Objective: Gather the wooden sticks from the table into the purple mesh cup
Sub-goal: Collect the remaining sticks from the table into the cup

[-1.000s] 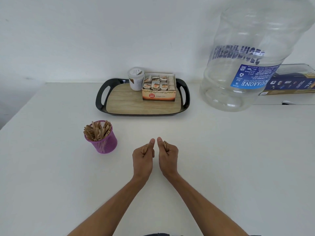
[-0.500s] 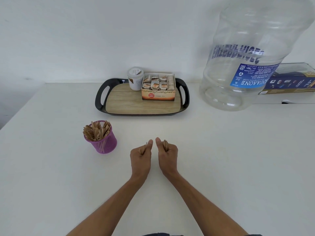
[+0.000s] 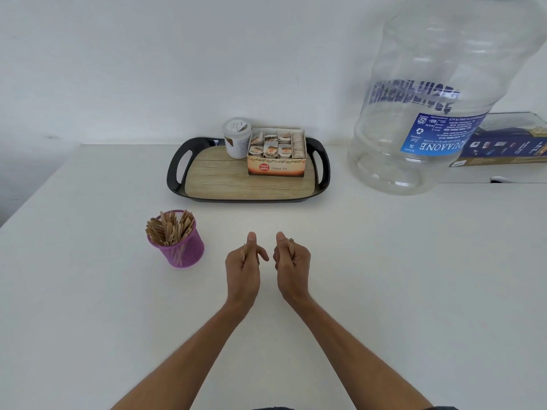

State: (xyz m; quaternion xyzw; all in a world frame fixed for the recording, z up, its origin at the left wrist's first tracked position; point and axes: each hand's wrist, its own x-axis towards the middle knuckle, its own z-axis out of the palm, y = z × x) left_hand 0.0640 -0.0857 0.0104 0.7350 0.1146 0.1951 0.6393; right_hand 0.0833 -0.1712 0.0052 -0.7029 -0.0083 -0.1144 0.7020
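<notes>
Both fists sit side by side at the centre of the frame, low over the white tabletop (image 3: 384, 276), thumbs up and a small gap between them. The left hand (image 3: 243, 265) is clenched on a few wooden sticks (image 3: 243, 252); the right hand (image 3: 293, 261) has its grip closed on a few more. Left of them stands the purple mesh cup (image 3: 180, 247), crowded with sticks. A black tray (image 3: 174, 173) lies beyond, at upper centre.
</notes>
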